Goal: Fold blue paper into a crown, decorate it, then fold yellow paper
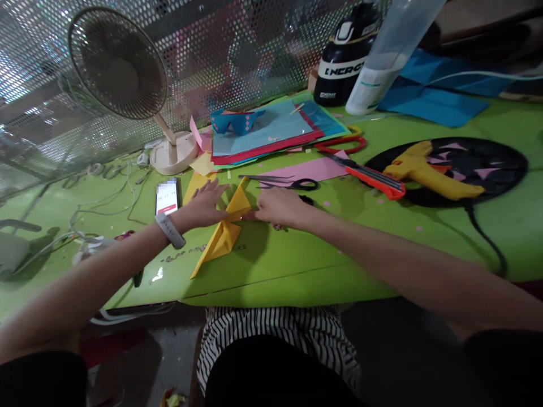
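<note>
A yellow paper [224,234] folded into pointed flaps lies on the green table between my hands. My left hand [204,204] rests flat at its left side, fingers spread, with the thumb touching the paper. At the paper's right edge is my right hand [283,207], its fingers curled in and a fingertip against the fold; the inner fingers are hidden. Just beyond my right hand lie black scissors [303,183], partly over a pink paper strip [314,169]. Another yellow sheet [195,185] is behind my left hand.
A phone [167,195] lies beside my left wrist. Behind are a fan [172,152], stacked coloured sheets [263,141] with blue paper glasses [235,121], and a bottle [331,73]. On the right are an orange cutter [377,182] and a yellow glue gun [436,175] on a black plate.
</note>
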Available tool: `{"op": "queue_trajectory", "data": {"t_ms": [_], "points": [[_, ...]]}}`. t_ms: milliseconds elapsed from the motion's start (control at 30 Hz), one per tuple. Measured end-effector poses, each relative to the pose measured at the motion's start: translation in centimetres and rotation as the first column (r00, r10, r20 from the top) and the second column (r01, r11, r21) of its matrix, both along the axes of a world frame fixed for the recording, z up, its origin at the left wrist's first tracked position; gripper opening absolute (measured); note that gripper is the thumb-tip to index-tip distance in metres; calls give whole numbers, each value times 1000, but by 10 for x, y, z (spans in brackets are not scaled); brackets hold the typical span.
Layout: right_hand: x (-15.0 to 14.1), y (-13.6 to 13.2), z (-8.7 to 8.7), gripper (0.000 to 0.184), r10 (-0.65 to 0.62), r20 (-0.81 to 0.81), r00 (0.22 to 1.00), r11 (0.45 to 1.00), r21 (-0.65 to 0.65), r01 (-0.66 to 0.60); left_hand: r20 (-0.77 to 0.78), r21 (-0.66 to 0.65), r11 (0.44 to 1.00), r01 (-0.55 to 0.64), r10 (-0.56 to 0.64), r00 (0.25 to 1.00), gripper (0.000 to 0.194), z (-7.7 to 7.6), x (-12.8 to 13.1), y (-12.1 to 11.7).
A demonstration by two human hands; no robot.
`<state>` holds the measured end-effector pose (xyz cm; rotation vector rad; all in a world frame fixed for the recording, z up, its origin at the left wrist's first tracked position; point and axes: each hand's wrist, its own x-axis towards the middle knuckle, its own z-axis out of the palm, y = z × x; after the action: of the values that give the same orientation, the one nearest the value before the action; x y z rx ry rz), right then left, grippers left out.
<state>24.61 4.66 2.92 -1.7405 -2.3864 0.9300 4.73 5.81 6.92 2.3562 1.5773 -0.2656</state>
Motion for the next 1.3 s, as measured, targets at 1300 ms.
{"op": "queue_trajectory", "data": {"t_ms": [1300], "points": [[2, -17, -22, 31, 403, -128, 906, 812, 507, -289, -7, 116, 934, 338, -340, 940, 33, -1, -19, -81]]}}
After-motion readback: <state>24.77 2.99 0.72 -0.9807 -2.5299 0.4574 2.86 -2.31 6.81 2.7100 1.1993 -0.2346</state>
